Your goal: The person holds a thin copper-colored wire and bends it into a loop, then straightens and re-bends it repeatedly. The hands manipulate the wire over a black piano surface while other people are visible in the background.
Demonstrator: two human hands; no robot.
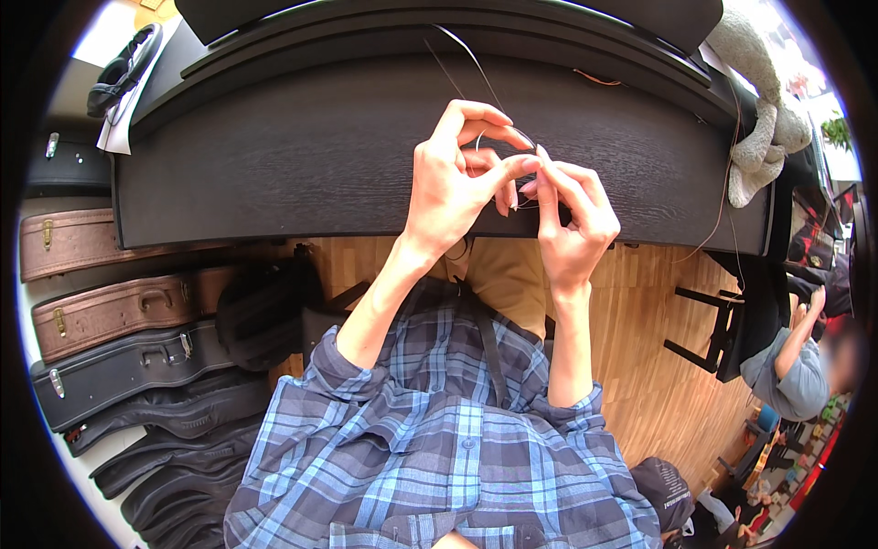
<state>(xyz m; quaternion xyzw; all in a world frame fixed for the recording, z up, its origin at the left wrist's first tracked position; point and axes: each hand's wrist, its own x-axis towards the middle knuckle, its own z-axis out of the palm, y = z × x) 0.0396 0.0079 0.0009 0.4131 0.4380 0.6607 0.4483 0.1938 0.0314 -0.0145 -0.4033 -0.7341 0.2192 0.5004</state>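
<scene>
Above the closed black lid (320, 156) of what looks like a piano, both hands meet with fingertips pinched together. My left hand (457, 174) curls its fingers around a thin, shiny string (476, 64). Its loose end arcs up and away over the lid, with loops partly hidden among the fingers. From the right, my right hand (574, 210) pinches the same string between thumb and forefinger, right against the left fingertips. A short copper-coloured string (596, 79) lies near the back of the lid.
Brown instrument cases (110, 316) and black ones (137, 361) are stacked at the left. A grey plush toy (757, 151) sits at the right end, beside a long thin hanging strand (722, 206). Headphones (123, 73) rest back left. Another person (788, 371) is at the far right.
</scene>
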